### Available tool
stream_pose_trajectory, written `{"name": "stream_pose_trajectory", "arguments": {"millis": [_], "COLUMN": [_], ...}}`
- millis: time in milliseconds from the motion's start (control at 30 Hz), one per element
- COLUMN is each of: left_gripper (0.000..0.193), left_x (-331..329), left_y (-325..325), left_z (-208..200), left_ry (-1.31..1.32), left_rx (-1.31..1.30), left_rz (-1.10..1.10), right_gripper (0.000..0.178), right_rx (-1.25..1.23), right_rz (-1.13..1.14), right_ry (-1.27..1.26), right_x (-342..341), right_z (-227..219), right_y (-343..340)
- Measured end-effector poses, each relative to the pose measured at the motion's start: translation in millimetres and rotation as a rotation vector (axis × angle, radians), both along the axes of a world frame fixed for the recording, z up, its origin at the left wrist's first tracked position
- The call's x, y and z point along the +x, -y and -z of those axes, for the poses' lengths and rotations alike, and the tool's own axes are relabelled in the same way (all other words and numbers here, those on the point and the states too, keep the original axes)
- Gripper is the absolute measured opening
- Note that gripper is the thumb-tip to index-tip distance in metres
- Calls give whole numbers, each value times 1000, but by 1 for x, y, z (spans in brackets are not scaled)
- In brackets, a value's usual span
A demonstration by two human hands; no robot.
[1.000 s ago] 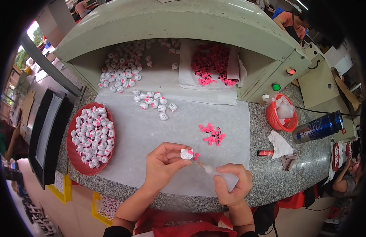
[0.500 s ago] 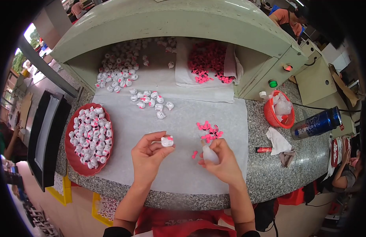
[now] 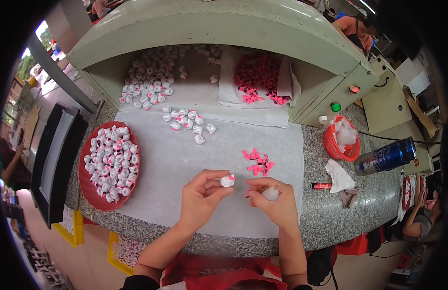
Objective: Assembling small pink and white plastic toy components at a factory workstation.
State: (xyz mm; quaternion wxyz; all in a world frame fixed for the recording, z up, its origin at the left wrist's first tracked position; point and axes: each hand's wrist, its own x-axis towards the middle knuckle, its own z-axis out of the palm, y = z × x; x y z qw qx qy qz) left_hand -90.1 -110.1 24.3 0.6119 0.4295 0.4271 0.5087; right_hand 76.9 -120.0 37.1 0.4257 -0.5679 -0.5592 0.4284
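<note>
Between thumb and fingers, my left hand [image 3: 203, 195] pinches a small white cat-shaped piece [image 3: 227, 181] with a pink spot on top. My right hand [image 3: 277, 205] is closed around a translucent white squeeze bottle [image 3: 271, 193]. Its thumb and forefinger also pinch a small pink bow-shaped piece [image 3: 247, 194]. The two hands are close together but apart, over white paper [image 3: 170, 169]. Just beyond my right hand lies a loose group of pink pieces [image 3: 258, 164]. More white pieces [image 3: 189, 121] are scattered farther back on the paper.
A red oval dish [image 3: 100, 202] full of white pieces stands at left, beside a black tray [image 3: 57, 159]. A pale green hooded machine [image 3: 209, 24] spans the back, with pink pieces [image 3: 257, 77] on cloth inside. At right are an orange basket [image 3: 332, 145] and a blue tumbler [image 3: 386, 156].
My left hand has moved right with the white piece, toward my right hand. A pink piece is now in my right fingertips, and the squeeze bottle has tilted back into that hand.
</note>
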Motion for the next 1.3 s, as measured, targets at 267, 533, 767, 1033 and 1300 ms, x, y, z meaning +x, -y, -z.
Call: {"name": "stream_pose_trajectory", "arguments": {"millis": [267,533,767,1033,1300], "left_gripper": [30,30,31,31,32], "left_x": [15,15,0,-5,-7], "left_y": [7,7,-6,-9,-7], "left_z": [5,6,2,1,0], "left_ry": [-46,-118,-82,-27,-15], "left_rx": [238,287,30,25,9], "left_rz": [31,15,-71,-153,-139], "right_gripper": [5,5,8,12,13], "right_rx": [-28,-86,24,41,30], "right_rz": [40,62,251,12,-60], "right_ry": [-392,-281,282,712,537], "right_x": [-12,-1,32,1,17], "right_z": [-5,-1,15,29,31], "right_y": [7,5,-9,-15,-15]}}
